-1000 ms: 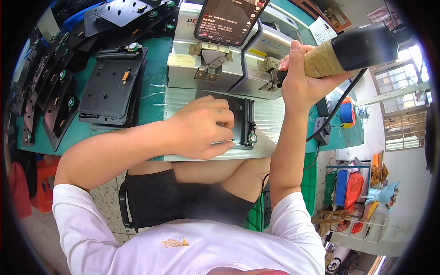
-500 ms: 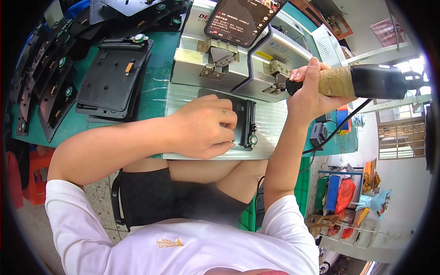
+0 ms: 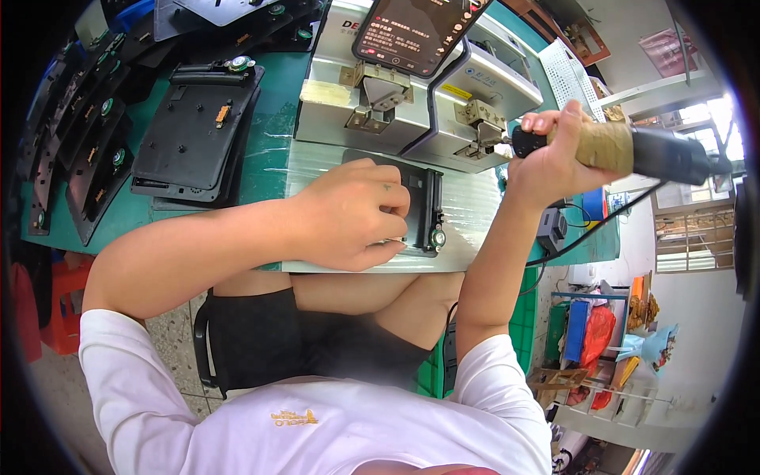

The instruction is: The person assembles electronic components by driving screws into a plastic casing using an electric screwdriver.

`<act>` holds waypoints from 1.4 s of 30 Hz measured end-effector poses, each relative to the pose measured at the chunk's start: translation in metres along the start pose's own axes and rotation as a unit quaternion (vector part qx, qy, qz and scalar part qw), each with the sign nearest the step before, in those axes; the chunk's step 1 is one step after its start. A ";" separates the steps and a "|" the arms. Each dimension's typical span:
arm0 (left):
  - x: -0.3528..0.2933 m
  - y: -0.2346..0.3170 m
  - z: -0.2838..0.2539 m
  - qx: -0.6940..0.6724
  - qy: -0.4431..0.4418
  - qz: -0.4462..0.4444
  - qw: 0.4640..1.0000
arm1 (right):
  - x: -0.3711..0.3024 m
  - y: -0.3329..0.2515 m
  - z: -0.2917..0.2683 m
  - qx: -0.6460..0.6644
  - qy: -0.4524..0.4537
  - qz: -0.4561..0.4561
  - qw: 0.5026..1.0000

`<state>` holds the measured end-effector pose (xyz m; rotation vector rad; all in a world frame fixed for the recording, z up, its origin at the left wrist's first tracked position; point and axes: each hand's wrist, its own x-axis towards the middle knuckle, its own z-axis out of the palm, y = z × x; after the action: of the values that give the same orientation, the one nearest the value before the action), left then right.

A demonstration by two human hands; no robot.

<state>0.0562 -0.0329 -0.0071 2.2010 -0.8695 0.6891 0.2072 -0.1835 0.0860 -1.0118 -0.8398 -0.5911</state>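
My right hand is wrapped around a corded electric screwdriver, black with a tan taped grip. It is raised to the right, beside two screw feeder machines, and the tool's tip end points toward the nearer feeder outlet. My left hand is over a black plastic panel on the work surface, its fingers curled and fingertips together low on the panel. Whatever those fingertips pinch is too hidden to make out. Along the panel's right side run a black bar and a small round green-and-white part.
Left of my forearm lies a stack of similar black panels. More panels lean in rows at the far left. A phone stands on the feeder machines. The screwdriver's black cable hangs at the right, near a grey adapter.
My right hand has moved a little to the right with the screwdriver. The left hand stays over the panel, its fingertips barely shifted.
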 end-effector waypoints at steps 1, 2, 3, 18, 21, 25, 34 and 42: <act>0.000 -0.001 0.000 0.001 -0.001 -0.003 1.000 | 0.000 0.003 0.001 -0.001 0.001 0.000 1.000; 0.000 -0.001 0.000 0.002 -0.002 -0.006 1.000 | -0.001 0.006 0.000 -0.026 -0.009 -0.007 1.000; 0.000 -0.001 0.000 0.002 -0.003 -0.005 1.000 | -0.001 0.009 0.000 -0.051 -0.021 -0.014 0.998; -0.004 -0.001 -0.001 -0.013 0.001 -0.040 0.999 | -0.017 -0.028 0.000 0.038 -0.052 0.123 0.990; -0.003 0.000 -0.001 -0.043 -0.002 -0.032 0.999 | -0.042 -0.064 -0.018 0.107 -0.064 0.159 0.979; -0.001 -0.006 0.000 -0.045 -0.012 -0.031 0.998 | -0.087 -0.081 -0.017 0.125 -0.075 0.152 0.978; -0.006 -0.007 0.004 -0.021 -0.013 -0.046 0.999 | -0.110 -0.056 -0.014 0.183 -0.108 0.223 0.951; -0.006 -0.007 0.009 -0.031 -0.003 -0.033 0.999 | -0.112 -0.054 -0.024 0.139 -0.152 0.211 0.955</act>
<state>0.0593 -0.0333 -0.0189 2.1665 -0.8070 0.6170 0.1110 -0.2227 0.0128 -0.9945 -0.9097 0.0521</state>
